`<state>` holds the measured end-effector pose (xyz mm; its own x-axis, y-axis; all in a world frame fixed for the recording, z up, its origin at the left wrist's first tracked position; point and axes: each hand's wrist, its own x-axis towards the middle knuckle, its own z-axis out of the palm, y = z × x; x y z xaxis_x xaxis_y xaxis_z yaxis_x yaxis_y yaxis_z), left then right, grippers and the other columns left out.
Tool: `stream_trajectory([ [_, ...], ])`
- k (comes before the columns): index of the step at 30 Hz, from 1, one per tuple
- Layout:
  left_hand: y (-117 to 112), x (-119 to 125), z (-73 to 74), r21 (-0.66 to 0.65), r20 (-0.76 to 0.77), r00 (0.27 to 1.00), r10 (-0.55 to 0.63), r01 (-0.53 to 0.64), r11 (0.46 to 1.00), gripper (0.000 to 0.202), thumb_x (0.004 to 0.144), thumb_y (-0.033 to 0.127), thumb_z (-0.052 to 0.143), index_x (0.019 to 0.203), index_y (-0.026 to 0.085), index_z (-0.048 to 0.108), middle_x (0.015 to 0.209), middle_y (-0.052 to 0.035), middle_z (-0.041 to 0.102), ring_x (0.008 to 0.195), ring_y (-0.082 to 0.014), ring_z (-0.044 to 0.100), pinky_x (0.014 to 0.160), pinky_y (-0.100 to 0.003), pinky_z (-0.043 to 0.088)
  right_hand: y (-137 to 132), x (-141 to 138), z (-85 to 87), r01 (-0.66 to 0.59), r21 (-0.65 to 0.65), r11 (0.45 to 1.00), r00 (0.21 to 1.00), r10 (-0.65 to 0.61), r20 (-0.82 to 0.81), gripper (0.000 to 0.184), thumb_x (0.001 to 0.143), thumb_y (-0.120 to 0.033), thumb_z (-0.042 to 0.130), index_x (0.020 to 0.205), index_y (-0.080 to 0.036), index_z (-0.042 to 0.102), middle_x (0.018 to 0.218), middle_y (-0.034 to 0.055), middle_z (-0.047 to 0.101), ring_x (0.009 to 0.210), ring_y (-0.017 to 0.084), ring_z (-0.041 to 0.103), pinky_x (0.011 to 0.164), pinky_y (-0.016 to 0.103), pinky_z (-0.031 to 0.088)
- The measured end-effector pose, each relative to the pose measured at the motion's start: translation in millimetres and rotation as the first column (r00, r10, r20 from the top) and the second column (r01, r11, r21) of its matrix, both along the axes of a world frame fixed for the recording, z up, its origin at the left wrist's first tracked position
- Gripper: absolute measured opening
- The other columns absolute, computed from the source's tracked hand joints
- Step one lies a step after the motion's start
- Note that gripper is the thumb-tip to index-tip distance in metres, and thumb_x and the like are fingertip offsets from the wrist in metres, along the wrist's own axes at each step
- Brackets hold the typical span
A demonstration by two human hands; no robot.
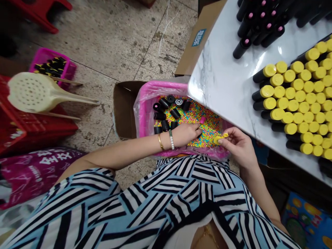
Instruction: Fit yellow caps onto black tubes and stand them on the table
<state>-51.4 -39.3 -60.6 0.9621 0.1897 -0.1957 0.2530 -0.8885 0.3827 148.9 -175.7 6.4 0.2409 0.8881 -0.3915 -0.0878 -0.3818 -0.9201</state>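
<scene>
A pink basin point(145, 114) lined with clear plastic holds many small coloured beads point(210, 129). My left hand point(185, 135) reaches over the beads with its fingers curled down; something dark shows under the fingertips, mostly hidden. Several black tubes point(175, 113) lie on the beads at the far left of the basin. A small pink piece point(202, 119) rests just beyond my left fingers. At the basin's right edge, my right hand point(237, 143) pinches a yellow cap point(218, 139) between thumb and fingers. A smaller yellow part point(226, 135) shows at its fingertips.
A white marbled table point(228, 79) overhangs the basin's right side. On it stand several black tubes with yellow caps point(298, 100) and others with pink tips point(250, 31). A cream slotted scoop point(33, 91) lies on a red box point(57, 129) at left, near a magenta basket point(41, 57).
</scene>
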Motion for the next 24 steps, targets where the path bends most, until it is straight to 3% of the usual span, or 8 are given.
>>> stream_trajectory([
  [4,-1.4,4.8,-1.0,-0.024,0.010,0.999,-0.037,0.037,0.999,0.023,0.101,0.019,0.047,0.108,0.014,0.067,0.101,-0.0111,0.066,0.087,-0.0211,0.067,0.074,-0.031,0.052,2.4,-5.3,3.3,-0.034,0.013,0.999,0.999,0.034,-0.026,0.025,0.079,-0.031,0.084,0.092,-0.022,0.064,0.074,-0.0049,0.060,0.063,0.009,0.055,0.060,0.021,0.048],
  [9,8.0,-2.6,1.2,-0.308,0.120,0.987,0.104,-0.063,0.949,0.027,0.092,0.017,0.063,0.118,0.018,0.067,0.114,-0.0101,0.069,0.103,-0.0213,0.068,0.088,-0.032,0.055,0.7,-0.4,10.0,-0.017,0.005,1.000,1.000,0.017,-0.010,0.025,0.078,-0.030,0.084,0.091,-0.023,0.065,0.073,-0.0046,0.060,0.061,0.010,0.055,0.058,0.021,0.049],
  [14,18.2,-12.5,24.9,-0.493,0.305,0.920,0.246,-0.068,0.868,0.030,0.091,0.024,0.068,0.120,0.018,0.065,0.113,-0.0091,0.073,0.103,-0.0194,0.069,0.092,-0.032,0.054,3.2,0.4,19.5,0.010,-0.025,1.000,0.991,-0.013,-0.131,0.029,0.079,-0.030,0.084,0.101,-0.025,0.065,0.077,-0.0036,0.065,0.055,0.009,0.058,0.050,0.021,0.050],
  [19,42.1,14.4,61.4,-0.450,0.529,0.737,0.420,-0.176,0.876,0.033,0.090,0.021,0.066,0.123,0.019,0.066,0.106,-0.0048,0.076,0.081,-0.0118,0.069,0.079,-0.025,0.054,48.6,-4.9,31.9,0.109,0.147,0.983,0.986,-0.089,-0.140,0.022,0.082,-0.033,0.081,0.097,-0.025,0.066,0.078,-0.0021,0.068,0.054,0.010,0.061,0.049,0.023,0.054],
  [22,60.1,38.0,67.9,-0.446,0.585,0.639,0.499,-0.260,0.857,0.028,0.088,0.018,0.065,0.116,0.017,0.070,0.100,-0.0040,0.076,0.076,-0.0102,0.066,0.075,-0.024,0.053,87.6,-2.2,31.6,0.157,0.216,0.964,0.985,-0.137,-0.103,0.020,0.082,-0.034,0.080,0.092,-0.023,0.066,0.074,-0.0032,0.067,0.052,0.008,0.059,0.048,0.020,0.053],
  [24,67.6,47.4,67.0,-0.477,0.573,0.619,0.536,-0.280,0.833,0.025,0.087,0.019,0.066,0.111,0.017,0.072,0.090,-0.0021,0.075,0.069,-0.0093,0.064,0.070,-0.023,0.051,107.4,1.4,28.7,0.142,0.214,0.966,0.989,-0.130,-0.071,0.022,0.081,-0.034,0.082,0.090,-0.022,0.065,0.068,-0.0046,0.065,0.049,0.007,0.057,0.044,0.018,0.049],
])
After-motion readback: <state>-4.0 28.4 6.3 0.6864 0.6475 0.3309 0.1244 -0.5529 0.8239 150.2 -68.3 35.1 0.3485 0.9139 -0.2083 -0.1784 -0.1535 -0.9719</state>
